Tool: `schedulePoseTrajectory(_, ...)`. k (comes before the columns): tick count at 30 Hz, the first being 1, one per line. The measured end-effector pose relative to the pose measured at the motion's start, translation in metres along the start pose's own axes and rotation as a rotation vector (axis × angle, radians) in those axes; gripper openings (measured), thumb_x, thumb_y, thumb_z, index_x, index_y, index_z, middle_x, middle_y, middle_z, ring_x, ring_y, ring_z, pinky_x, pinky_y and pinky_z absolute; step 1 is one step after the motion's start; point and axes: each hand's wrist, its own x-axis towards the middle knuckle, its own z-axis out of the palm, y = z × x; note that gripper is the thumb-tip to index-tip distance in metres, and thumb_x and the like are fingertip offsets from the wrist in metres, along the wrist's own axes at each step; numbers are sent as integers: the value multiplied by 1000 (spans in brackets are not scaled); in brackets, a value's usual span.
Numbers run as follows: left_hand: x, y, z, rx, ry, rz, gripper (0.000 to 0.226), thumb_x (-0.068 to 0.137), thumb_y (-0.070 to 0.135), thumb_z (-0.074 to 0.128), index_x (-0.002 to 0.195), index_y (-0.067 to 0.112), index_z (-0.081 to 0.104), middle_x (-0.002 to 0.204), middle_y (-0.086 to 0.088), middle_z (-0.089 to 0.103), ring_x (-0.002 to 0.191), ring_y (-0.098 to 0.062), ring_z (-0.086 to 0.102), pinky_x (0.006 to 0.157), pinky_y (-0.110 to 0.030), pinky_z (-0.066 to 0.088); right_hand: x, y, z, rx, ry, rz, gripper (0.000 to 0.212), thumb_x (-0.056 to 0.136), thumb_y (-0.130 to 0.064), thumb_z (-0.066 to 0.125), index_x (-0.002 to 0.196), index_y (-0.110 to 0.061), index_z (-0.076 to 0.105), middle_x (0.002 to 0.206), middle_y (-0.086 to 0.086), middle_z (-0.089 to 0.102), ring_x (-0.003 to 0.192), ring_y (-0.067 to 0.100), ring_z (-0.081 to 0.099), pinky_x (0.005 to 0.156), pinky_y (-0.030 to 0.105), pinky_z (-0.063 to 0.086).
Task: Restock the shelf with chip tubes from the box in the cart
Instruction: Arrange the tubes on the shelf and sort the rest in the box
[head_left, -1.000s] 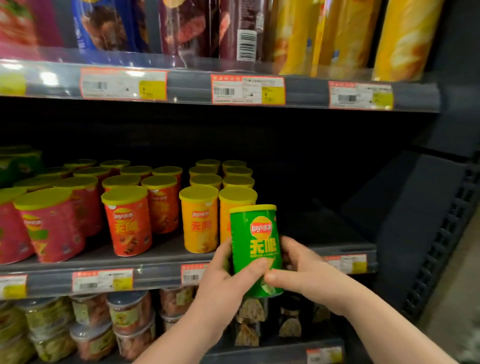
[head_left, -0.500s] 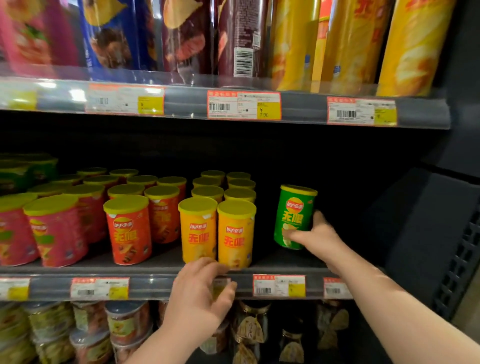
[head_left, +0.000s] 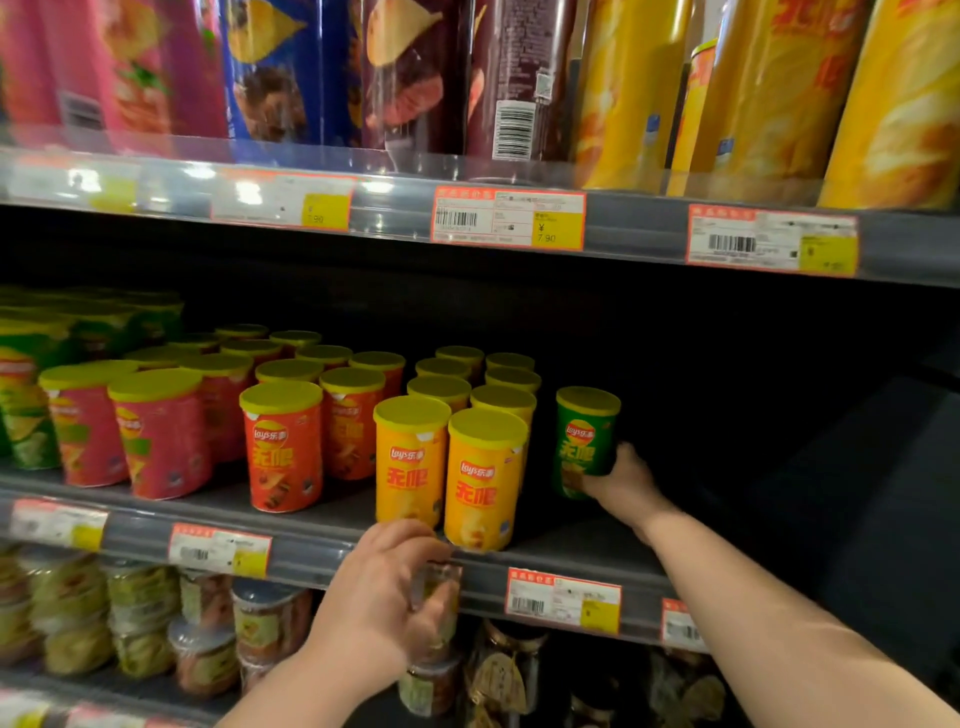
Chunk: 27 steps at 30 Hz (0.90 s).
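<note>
A short green chip tube (head_left: 584, 439) with a yellow lid stands upright deep on the middle shelf (head_left: 322, 551), right of the yellow tubes (head_left: 483, 478). My right hand (head_left: 621, 483) reaches in and grips its lower right side. My left hand (head_left: 387, 597) hovers at the shelf's front edge below the yellow tubes, fingers curled and holding nothing. Rows of orange tubes (head_left: 283, 449) and pink tubes (head_left: 161, 441) fill the shelf to the left. The cart and the box are out of view.
Tall chip tubes (head_left: 634, 93) line the upper shelf behind a clear rail with price tags (head_left: 509, 218). The dark right part of the middle shelf holds only the green tube. Snack jars (head_left: 140, 618) sit on the shelf below.
Both hands held the green tube in front of the shelf; my right hand then carried it in and back beside the yellow tubes. My left hand let go and dropped to the shelf edge.
</note>
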Motion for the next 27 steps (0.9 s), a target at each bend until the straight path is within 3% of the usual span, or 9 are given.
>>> schedulePoseTrajectory(6,-2,4,3,38,2,-68,34,70,48,54,83,25,75,90,11,65,95,-5,48,89,-9,30,3,2,0,82,-56,-25,62,77,-9,77,130,-5,46,129,15,57,117,28,55,96,35,42)
schedulePoseTrajectory(10,-1,14,-1,20,-10,-94,30,86,37,65,113,26,68,112,21,43,115,4,39,94,-3,19,2,1,-2,75,-85,-44,59,80,-9,74,131,-4,46,130,16,56,119,29,53,96,33,41)
schedulePoseTrajectory(12,-2,14,-1,16,-13,-103,34,88,37,62,121,28,62,116,22,38,112,8,28,93,-2,15,2,0,-2,73,-81,-50,59,79,-9,74,131,-4,46,131,16,55,120,28,53,96,33,41)
schedulePoseTrajectory(16,-2,16,-1,76,-8,-103,25,78,33,74,100,22,73,106,14,58,106,0,48,88,-11,38,2,1,0,61,-75,-47,60,79,-8,75,131,-3,46,132,17,55,120,29,53,97,33,40)
schedulePoseTrajectory(20,-4,21,-1,49,-53,-155,31,81,33,72,110,22,71,114,14,54,109,-1,43,96,-14,34,3,4,-2,22,-82,-26,62,79,-11,76,132,-2,45,133,17,53,121,29,51,94,31,39)
schedulePoseTrajectory(23,-4,19,-1,77,-60,-126,36,85,36,66,119,24,65,122,13,51,118,-5,43,94,-11,26,1,7,-2,-18,-72,-8,67,79,-15,76,135,-4,41,136,16,50,123,30,49,96,33,40)
schedulePoseTrajectory(25,-6,19,-2,82,-91,-122,40,85,41,62,120,23,65,124,11,51,119,-10,45,94,-14,29,-4,7,-4,-39,-62,9,72,80,-18,75,140,-7,36,139,16,47,124,30,48,96,33,40)
schedulePoseTrajectory(27,-8,21,-4,122,-151,-104,39,80,46,55,109,24,70,115,9,56,109,-13,55,89,-20,41,-12,4,-7,-94,-62,20,74,83,-23,72,143,-9,33,139,15,46,123,29,49,92,30,40)
